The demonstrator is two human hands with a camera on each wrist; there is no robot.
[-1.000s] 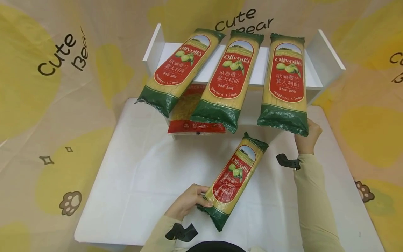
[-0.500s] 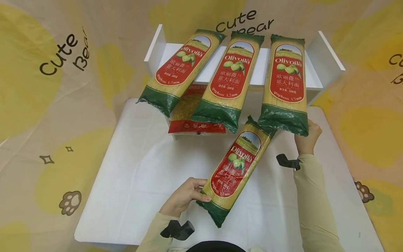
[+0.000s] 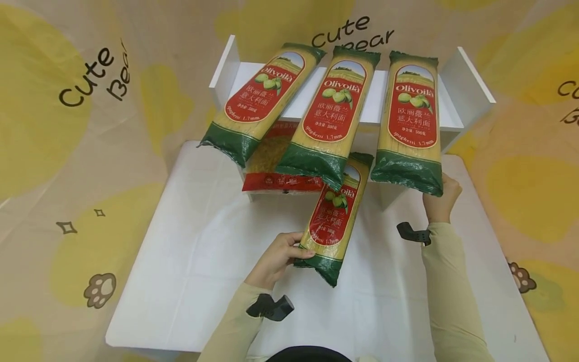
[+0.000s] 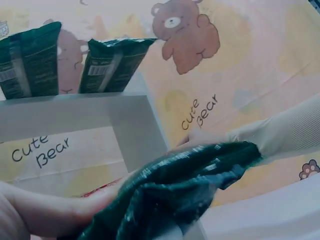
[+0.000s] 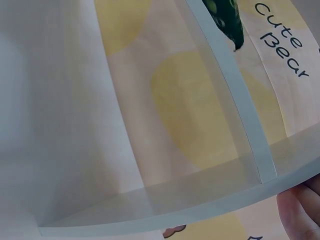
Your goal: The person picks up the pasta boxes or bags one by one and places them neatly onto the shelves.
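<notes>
My left hand [image 3: 280,256] pinches the lower left corner of a spaghetti packet [image 3: 332,216], thumb on top. The packet tilts up and right, its far end under the white shelf's [image 3: 468,83] upper board and partly hidden by a packet above. Up close in the left wrist view, its crumpled green end [image 4: 170,185] covers the foreground. My right hand [image 3: 442,201] holds the shelf's right side panel, partly hidden by a packet in the head view; its curled fingers [image 5: 302,207] show against the panel's outer side in the right wrist view.
Three more spaghetti packets, left [image 3: 267,100], middle [image 3: 332,110] and right [image 3: 409,120], lie on the upper board, their green ends jutting over its front edge. Below left, a red and yellow bag [image 3: 269,156] sits in the shelf. The shelf stands on a white-covered table [image 3: 181,281].
My left hand has moved the spaghetti packet forward, and its far end has passed beneath the middle packet's overhang. The packet has turned slightly more upright in the head view. My right hand stays put.
</notes>
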